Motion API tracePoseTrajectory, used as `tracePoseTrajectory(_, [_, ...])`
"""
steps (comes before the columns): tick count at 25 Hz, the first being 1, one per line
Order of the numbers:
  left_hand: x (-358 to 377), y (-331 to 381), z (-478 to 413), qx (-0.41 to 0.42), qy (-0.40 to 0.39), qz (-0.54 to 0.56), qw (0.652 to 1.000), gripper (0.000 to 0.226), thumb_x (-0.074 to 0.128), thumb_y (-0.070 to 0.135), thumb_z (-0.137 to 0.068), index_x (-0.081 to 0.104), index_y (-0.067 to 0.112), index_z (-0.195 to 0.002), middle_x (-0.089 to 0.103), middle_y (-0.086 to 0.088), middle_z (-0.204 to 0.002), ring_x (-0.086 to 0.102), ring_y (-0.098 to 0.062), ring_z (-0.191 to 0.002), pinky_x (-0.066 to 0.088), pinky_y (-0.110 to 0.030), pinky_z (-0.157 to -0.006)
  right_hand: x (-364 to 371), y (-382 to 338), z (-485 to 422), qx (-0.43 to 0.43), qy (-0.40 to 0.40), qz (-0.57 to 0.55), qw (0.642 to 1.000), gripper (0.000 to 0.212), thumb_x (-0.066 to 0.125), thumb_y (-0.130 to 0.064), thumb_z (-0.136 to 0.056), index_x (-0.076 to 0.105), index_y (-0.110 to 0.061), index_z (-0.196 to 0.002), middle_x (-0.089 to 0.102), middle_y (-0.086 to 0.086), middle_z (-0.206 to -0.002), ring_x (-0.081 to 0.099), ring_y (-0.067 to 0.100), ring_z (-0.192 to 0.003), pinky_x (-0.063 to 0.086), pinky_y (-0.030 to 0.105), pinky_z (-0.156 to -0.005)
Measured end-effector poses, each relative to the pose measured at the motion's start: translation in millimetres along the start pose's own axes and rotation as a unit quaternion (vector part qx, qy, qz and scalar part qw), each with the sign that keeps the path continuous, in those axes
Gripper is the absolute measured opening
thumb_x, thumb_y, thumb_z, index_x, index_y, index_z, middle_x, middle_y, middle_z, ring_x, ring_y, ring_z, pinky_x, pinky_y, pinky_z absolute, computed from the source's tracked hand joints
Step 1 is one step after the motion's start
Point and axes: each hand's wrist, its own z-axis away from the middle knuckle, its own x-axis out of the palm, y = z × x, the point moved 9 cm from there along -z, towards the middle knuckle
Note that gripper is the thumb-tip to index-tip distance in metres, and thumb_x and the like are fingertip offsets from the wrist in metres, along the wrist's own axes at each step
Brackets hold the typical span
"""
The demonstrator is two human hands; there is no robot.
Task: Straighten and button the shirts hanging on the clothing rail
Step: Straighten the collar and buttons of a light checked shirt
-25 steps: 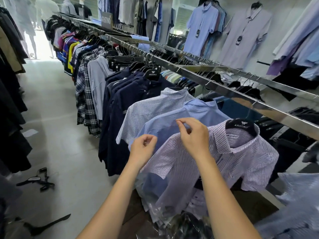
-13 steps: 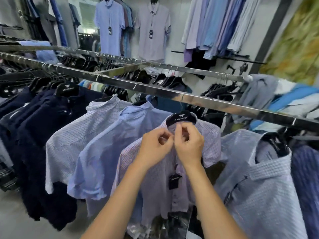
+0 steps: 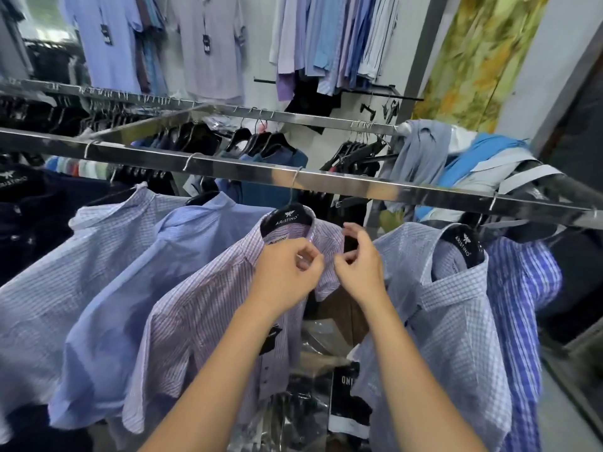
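Observation:
A lilac pin-striped shirt (image 3: pixel 202 308) hangs on a black hanger (image 3: pixel 287 218) from the steel clothing rail (image 3: pixel 359 185), straight in front of me. My left hand (image 3: pixel 284 275) pinches the shirt's left front edge just under the collar. My right hand (image 3: pixel 357 262) pinches the opposite edge of the collar, its fingers curled. The two hands are close together at the neck opening. Below them the shirt front hangs open, with a black tag (image 3: pixel 270 334) showing. Whether a button is between the fingers cannot be told.
A plain blue shirt (image 3: pixel 130 288) and a checked shirt (image 3: pixel 58 282) hang to the left, a light checked shirt (image 3: pixel 456 321) and a blue striped one (image 3: pixel 525 288) to the right. A second rail (image 3: pixel 261 114) runs behind. Loose shirts (image 3: pixel 456 158) lie piled on the rail's right end. Plastic-wrapped goods (image 3: pixel 313 386) sit below.
The view has swung right and closer to the striped shirt. My hands went from its shoulder to the collar, and have now drawn slightly apart at the neck opening.

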Motion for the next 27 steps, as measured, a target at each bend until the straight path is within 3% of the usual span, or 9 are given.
tracePoseTrajectory(4, [-6, -8, 1, -0.018, 0.022, -0.010, 1.000, 0.008, 0.069, 0.029, -0.084, 0.071, 0.024, -0.078, 0.068, 0.013, -0.069, 0.062, 0.000, -0.063, 0.050, -0.016, -0.066, 22, 4, -43, 0.038, -0.125, 0.033, 0.991, 0.084, 0.054, 0.003, -0.082, 0.030, -0.035, -0.154, 0.050, -0.011, -0.145, 0.064, 0.018, -0.069, 0.049, 0.026, -0.070])
tracePoseTrajectory(8, [-10, -10, -2, -0.030, 0.041, -0.025, 0.998, 0.008, 0.068, 0.027, -0.084, 0.072, 0.023, -0.078, 0.070, 0.012, -0.073, 0.064, -0.001, -0.069, 0.055, -0.025, -0.072, 46, 24, -77, 0.088, -0.240, 0.080, 0.963, 0.081, 0.051, 0.004, -0.085, 0.031, -0.034, -0.154, 0.041, -0.006, -0.155, 0.052, 0.019, -0.126, 0.041, 0.026, -0.090])
tracePoseTrajectory(12, [-8, -16, -5, -0.044, 0.078, -0.069, 0.994, 0.010, 0.064, 0.032, -0.080, 0.072, 0.026, -0.077, 0.069, 0.011, -0.076, 0.064, -0.003, -0.074, 0.055, -0.032, -0.074, 49, 51, -79, 0.068, -0.300, 0.199, 0.930, 0.047, 0.059, -0.009, -0.086, 0.054, -0.030, -0.128, 0.061, 0.005, -0.125, 0.058, 0.025, -0.105, 0.045, 0.031, -0.081])
tracePoseTrajectory(16, [23, -5, -5, -0.053, 0.064, -0.092, 0.992, 0.010, 0.065, 0.034, -0.080, 0.069, 0.025, -0.076, 0.064, 0.009, -0.076, 0.061, -0.006, -0.072, 0.054, -0.032, -0.075, 27, 68, -66, 0.051, -0.348, 0.259, 0.900, 0.022, 0.063, -0.016, -0.085, 0.062, -0.024, -0.106, 0.065, 0.004, -0.104, 0.062, 0.025, -0.094, 0.054, 0.036, -0.075])
tracePoseTrajectory(19, [52, 7, -3, -0.052, 0.050, -0.124, 0.990, 0.015, 0.062, 0.040, -0.077, 0.068, 0.026, -0.076, 0.063, 0.009, -0.076, 0.062, -0.009, -0.073, 0.054, -0.035, -0.074, 10, 76, -56, 0.030, -0.377, 0.272, 0.885, 0.018, 0.069, -0.022, -0.084, 0.067, -0.015, -0.100, 0.063, 0.002, -0.095, 0.063, 0.025, -0.095, 0.057, 0.041, -0.084])
tracePoseTrajectory(21, [59, 14, 1, -0.064, 0.081, -0.146, 0.984, 0.012, 0.064, 0.038, -0.077, 0.068, 0.026, -0.076, 0.063, 0.008, -0.076, 0.062, -0.010, -0.072, 0.053, -0.035, -0.073, -1, 84, -51, 0.018, -0.391, 0.267, 0.881, 0.026, 0.074, -0.027, -0.081, 0.068, -0.016, -0.104, 0.064, 0.002, -0.102, 0.063, 0.023, -0.100, 0.056, 0.041, -0.086])
tracePoseTrajectory(24, [67, 25, 8, -0.088, 0.120, -0.141, 0.979, 0.011, 0.065, 0.035, -0.079, 0.068, 0.025, -0.076, 0.067, 0.009, -0.073, 0.064, -0.011, -0.071, 0.054, -0.035, -0.070, -11, 92, -35, 0.012, -0.437, 0.267, 0.859, 0.019, 0.078, -0.027, -0.082, 0.069, -0.022, -0.098, 0.067, 0.000, -0.104, 0.066, 0.021, -0.093, 0.056, 0.033, -0.071])
tracePoseTrajectory(27, [99, 43, 20, -0.049, 0.075, -0.107, 0.990, 0.010, 0.068, 0.037, -0.081, 0.068, 0.028, -0.087, 0.068, 0.013, -0.083, 0.064, -0.007, -0.074, 0.055, -0.036, -0.076, -19, 92, -11, 0.015, -0.481, 0.264, 0.836, 0.013, 0.077, -0.025, -0.086, 0.064, -0.026, -0.081, 0.066, -0.003, -0.079, 0.065, 0.016, -0.069, 0.051, 0.027, -0.060])
